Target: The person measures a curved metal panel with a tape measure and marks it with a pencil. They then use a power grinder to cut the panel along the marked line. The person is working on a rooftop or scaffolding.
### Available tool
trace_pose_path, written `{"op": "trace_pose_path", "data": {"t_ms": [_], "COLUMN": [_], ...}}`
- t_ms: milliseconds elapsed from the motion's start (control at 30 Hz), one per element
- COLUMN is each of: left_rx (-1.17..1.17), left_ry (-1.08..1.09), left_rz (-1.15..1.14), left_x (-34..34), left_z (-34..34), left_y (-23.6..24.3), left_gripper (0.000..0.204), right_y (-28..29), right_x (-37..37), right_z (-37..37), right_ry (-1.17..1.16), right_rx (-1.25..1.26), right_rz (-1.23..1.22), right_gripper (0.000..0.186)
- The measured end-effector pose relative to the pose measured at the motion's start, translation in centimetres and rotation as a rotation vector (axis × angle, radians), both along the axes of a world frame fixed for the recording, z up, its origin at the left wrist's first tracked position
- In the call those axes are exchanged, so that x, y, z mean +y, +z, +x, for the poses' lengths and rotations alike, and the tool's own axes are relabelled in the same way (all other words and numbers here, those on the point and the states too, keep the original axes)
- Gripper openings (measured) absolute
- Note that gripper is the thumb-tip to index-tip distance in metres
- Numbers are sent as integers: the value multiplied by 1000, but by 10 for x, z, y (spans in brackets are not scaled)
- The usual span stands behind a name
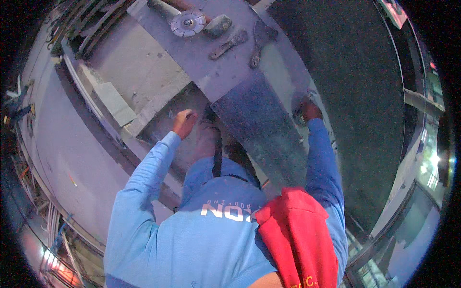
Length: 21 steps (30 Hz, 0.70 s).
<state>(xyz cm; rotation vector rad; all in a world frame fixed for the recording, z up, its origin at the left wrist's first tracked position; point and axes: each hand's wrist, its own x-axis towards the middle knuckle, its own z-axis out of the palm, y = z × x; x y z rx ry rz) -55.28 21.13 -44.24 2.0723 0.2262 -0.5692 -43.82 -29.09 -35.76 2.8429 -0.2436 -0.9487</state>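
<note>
My left hand [184, 124] is closed, fingers curled, above the dark recess beside a pale concrete slab. Anything small inside it is too blurred to make out. Farther right, my right hand [312, 111] is closed in shadow at the pale strip past the dark grey sheet [261, 117]. A dim shape shows by its fingers, but its kind cannot be told. That flat, straight-edged sheet lies between my two hands. Beyond it rest an angle grinder with a slotted disc [188, 23], a scraper-like hand tool [229, 44] and a second, wider-bladed one [262, 42].
A wide dark sheet [350, 81] covers the surface at the right. To the left, a pale block [114, 108] sits along a raised edge. Long bars [98, 29] lie at the far left. A red cloth [295, 230] hangs over my right shoulder.
</note>
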Motion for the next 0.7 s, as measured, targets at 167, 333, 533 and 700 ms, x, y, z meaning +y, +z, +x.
{"op": "trace_pose_path", "data": {"t_ms": [167,333,533,700], "left_rx": [208,278,-22,-186], "left_ry": [170,84,-333,-537], "left_rz": [-391,-509,-51,40], "left_x": [-1,-37,-29,-11], "left_z": [34,44,61,74], "left_y": [-25,-21,-34,-66], "left_gripper": [25,23,25,40], "right_y": [-5,-28,-15,-18], "right_x": [26,44,71,88], "right_z": [-10,-109,-254,-340], "right_ry": [-209,-363,-687,-846], "right_rx": [-332,-562,-385,-560], "right_rz": [132,491,269,157], "right_gripper": [33,37,35,35]}}
